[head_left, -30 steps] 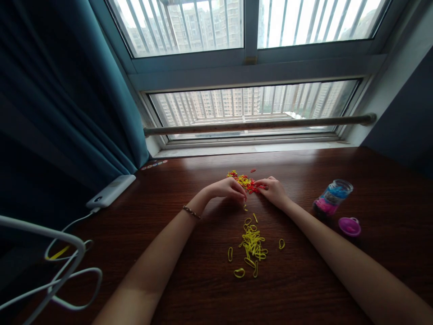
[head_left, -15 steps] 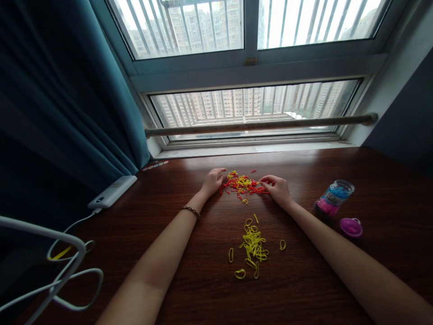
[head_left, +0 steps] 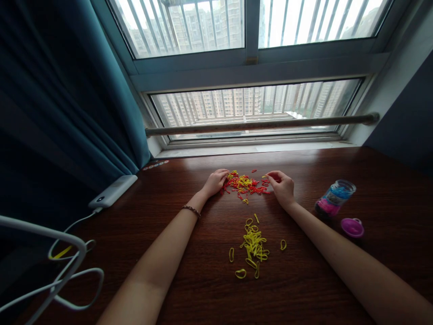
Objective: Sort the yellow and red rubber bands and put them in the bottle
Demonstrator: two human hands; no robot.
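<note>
A mixed heap of small red and yellow rubber bands [head_left: 246, 184] lies on the dark wooden table [head_left: 209, 289] near the window. My left hand [head_left: 215, 181] rests at the heap's left edge, fingers curled against the bands. My right hand [head_left: 283, 187] is at the heap's right edge, thumb and fingers pinched together; what they grip is too small to name. Nearer to me lies a separate pile of yellow bands only [head_left: 253, 247]. A thin bracelet [head_left: 191, 209] circles my left wrist.
A clear jar [head_left: 334, 197] with blue and pink bands lies on its side at the right, its purple lid [head_left: 352, 227] beside it. A white power bank [head_left: 112, 190] with a white cable [head_left: 67, 266] sits at the left by the teal curtain [head_left: 67, 99].
My left hand has moved from over the middle of the mixed heap to its left edge. My right hand has shifted slightly right and lifted its pinch. The heap is now uncovered and more spread.
</note>
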